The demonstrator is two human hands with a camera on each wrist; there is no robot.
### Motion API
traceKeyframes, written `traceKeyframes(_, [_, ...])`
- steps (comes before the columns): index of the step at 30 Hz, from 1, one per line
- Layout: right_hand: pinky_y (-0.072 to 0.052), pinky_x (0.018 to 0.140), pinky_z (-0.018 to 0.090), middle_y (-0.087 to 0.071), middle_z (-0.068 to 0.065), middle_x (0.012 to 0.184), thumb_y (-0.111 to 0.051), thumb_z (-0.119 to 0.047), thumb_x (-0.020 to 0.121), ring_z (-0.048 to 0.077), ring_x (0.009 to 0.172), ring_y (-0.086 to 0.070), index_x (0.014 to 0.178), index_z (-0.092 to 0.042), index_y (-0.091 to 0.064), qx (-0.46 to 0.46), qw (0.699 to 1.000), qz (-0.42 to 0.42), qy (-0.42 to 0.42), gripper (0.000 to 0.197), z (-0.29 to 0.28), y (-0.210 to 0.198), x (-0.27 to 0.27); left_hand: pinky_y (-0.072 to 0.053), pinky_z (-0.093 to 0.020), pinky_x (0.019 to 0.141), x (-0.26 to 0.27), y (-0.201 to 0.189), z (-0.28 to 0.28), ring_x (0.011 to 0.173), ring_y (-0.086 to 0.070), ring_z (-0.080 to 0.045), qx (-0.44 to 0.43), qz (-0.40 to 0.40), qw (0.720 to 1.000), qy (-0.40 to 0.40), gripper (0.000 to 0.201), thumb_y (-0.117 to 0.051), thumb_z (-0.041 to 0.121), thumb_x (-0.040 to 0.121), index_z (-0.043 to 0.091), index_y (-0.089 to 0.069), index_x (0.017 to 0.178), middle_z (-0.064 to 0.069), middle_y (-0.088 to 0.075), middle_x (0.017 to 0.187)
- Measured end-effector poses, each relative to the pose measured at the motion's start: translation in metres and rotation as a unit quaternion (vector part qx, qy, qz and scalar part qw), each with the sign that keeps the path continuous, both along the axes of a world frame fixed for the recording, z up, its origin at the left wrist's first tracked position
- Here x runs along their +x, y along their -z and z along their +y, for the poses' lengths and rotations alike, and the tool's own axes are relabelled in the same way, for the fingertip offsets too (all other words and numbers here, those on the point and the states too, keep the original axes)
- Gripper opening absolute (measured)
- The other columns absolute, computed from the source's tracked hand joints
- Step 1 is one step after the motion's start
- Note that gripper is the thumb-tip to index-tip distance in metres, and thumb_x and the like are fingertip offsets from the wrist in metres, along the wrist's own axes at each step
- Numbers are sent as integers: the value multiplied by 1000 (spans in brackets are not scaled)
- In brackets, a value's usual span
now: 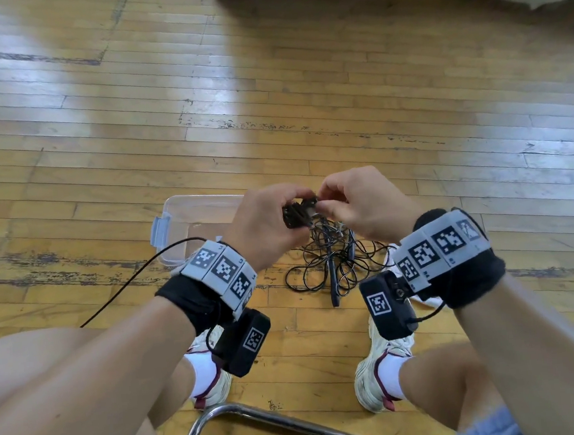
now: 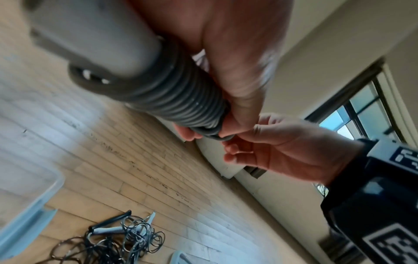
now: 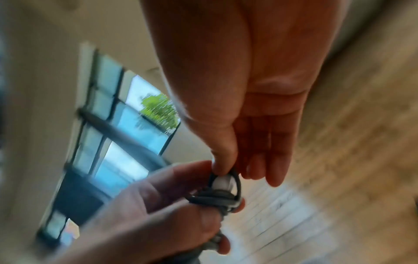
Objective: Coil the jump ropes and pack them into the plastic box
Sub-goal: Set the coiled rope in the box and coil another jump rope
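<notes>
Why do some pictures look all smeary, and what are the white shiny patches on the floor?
Head view: sharp; the white patches are light glare on the floor. Left wrist view: the rope wound on its handle is close and soft, and the box is blurred. Right wrist view: smeared all over, floor streaked.

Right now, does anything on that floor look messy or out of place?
Yes: a tangled pile of jump ropes sprawls loose on the wooden floor beside the plastic box, not in it. The left hand and right hand hold one wound rope above it.
</notes>
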State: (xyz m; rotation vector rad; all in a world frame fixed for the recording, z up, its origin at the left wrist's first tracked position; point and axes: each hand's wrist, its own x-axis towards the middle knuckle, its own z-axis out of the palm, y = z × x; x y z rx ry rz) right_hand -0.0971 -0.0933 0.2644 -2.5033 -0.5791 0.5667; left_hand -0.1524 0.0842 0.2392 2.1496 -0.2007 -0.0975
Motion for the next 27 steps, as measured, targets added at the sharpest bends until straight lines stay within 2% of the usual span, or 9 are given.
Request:
traceKeyframes(2, [-50,66,26,-64,-1,84,-60,-21,99,15,75,-59,99,-11,-68,-17,1000,-23,-12,12,2,1,-3,-54,-14,83,2,0,-1,93,-68,-8,-16,38,999,-7,48,-81,3,72,16,-71,117,5,-73,102])
traceKeyframes(6, [-39,65,25,-56,-4,82,-61,-16,98,12,73,-51,94,-11,-62,11,999,-48,11,7,5,5,-7,-60,-28,76,7,-1,1,84,-72,-11,-99,127,987,-24,42,-78,-4,75,10,-71,114,1,-75,94])
traceKeyframes(9, [-41,66,27,-60,-2,83,-61,-13,97,15,75,-53,95,-8,-64,42,997,-51,31,7,4,6,-5,-61,-37,77,8,-4,1,85,-71,-19,-197,193,961,-33,39,-73,-12,79,3,-68,115,-13,-74,99])
traceKeyframes(12, [-42,62,23,-62,-2,82,-61,-13,98,11,72,-54,96,-8,-64,56,997,-37,25,6,0,4,-1,-61,-39,80,8,-6,1,89,-71,-22,-235,231,944,-27,37,-71,-13,80,6,-68,111,-15,-74,105])
traceKeyframes(16, [-42,60,22,-62,-2,81,-62,-17,98,12,70,-55,95,-10,-64,53,998,-14,16,8,-3,3,1,-62,-40,77,8,-9,2,85,-71,-22,-254,256,932,-34,27,-69,-5,85,5,-69,109,-16,-74,101])
traceKeyframes(20, [-46,64,22,-64,-2,82,-63,-16,98,13,73,-58,92,-13,-64,54,999,6,0,6,-5,0,1,-59,-53,80,7,-10,0,90,-71,-43,-263,291,916,-82,14,-61,7,95,4,-70,106,-24,-72,103])
traceKeyframes(22, [-46,64,22,-64,-3,82,-64,-17,97,12,74,-59,91,-16,-64,54,998,15,-10,6,-4,0,-1,-62,-48,69,7,-11,-1,86,-72,-41,-262,302,911,-101,11,-60,5,96,4,-70,99,-26,-71,101])
traceKeyframes(25, [-49,66,25,-64,-3,84,-64,-20,97,13,76,-59,92,-17,-64,43,999,16,-25,6,0,2,-5,-59,-35,49,6,-11,-1,65,-72,-26,-262,326,902,-112,6,-61,1,94,1,-67,93,-23,-71,91])
traceKeyframes(27, [-47,66,24,-63,-3,83,-63,-20,98,12,75,-57,93,-16,-63,34,999,15,-31,6,0,3,-6,-57,-32,47,4,-11,-1,62,-70,-26,-275,343,891,-115,5,-62,-1,92,0,-67,94,-27,-70,93])
